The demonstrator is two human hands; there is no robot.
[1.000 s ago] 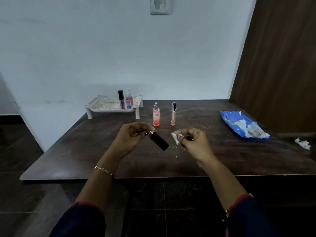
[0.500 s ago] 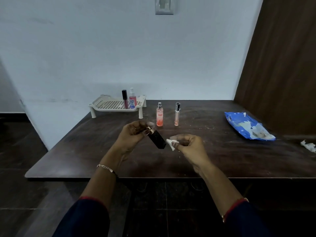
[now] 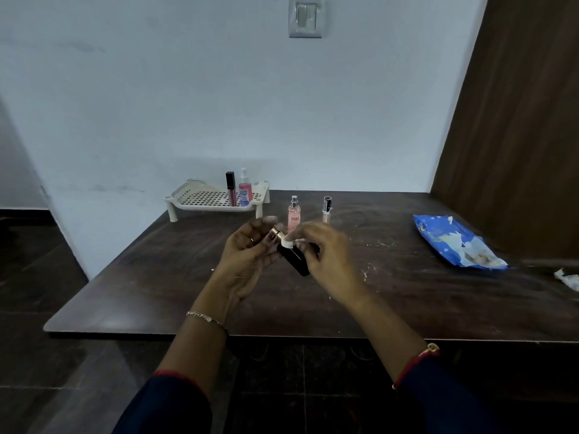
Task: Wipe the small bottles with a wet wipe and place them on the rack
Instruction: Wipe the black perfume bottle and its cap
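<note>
- The bench (image 3: 150, 296), dark wood against a pale wall, carried everything for the job.
- The rack (image 3: 200, 203) stood at the far left corner, clear of the wiping space. Most of its slotted top was free, so more bottles could probably fit.
- The pack (image 3: 454, 242) lay well apart on the right with its flap open, likely ready for another sheet. A crumpled scrap (image 3: 567, 277) sat near the right edge.
- The left hand (image 3: 247, 258) was curled round the gold-capped end of the black bottle (image 3: 296, 263), holding it tilted so its side faced the other hand.
- The right hand (image 3: 329, 255) pinched the wipe (image 3: 286, 242) and pressed it on the bottle just below the cap.
- The black bottle hung between both hands above the mid-bench, touching neither bench nor rack. I judged the wiping to be in progress.
- A spray bottle (image 3: 294, 214) and a vial (image 3: 326, 209) stood upright on the bench just behind the hands, beside the rack, probably waiting their turn.
- A dark tube (image 3: 231, 187) and a pink bottle (image 3: 245, 189) stood upright, close together, at the rack's right end, presumably finished.
- The wipe was a small white wad, mostly hidden by the fingers.
</note>
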